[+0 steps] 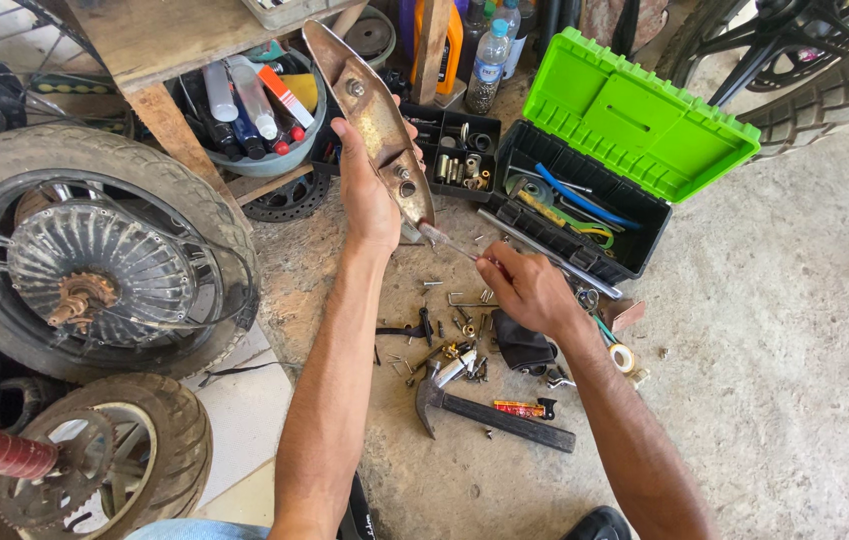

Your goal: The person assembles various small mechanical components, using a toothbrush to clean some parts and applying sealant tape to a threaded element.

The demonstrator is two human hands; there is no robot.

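My left hand [369, 190] holds a long, curved metal cover [369, 115] up off the floor, its grip wrapped firmly round the lower half so the tarnished inner face with its two bolt bosses turns toward me. My right hand [524, 290] pinches a thin screwdriver [449, 242], fingers closed tight on the handle, the tip meeting the bottom end of the cover, right at a small fitting there. I judge I am in the middle of loosening or prying that lower fitting. The next move calls for keeping the tip seated and the cover steady against the push, since the tip could skid off the curved metal.

At two o'clock from my hands sits an open green toolbox [634, 120], lid thrown back; inside its black tub lie a blue-handled tool, yellow and green cords and other tools I cannot make out. At twelve o'clock a black tray [459, 150] holds small sockets and metal bits in compartments. At eleven o'clock a grey tub [254, 105] under the wooden bench [159, 40] is packed with spray cans and tubes. Loose screws and a claw hammer [489, 405] lie on the concrete floor [794, 330] at six o'clock.
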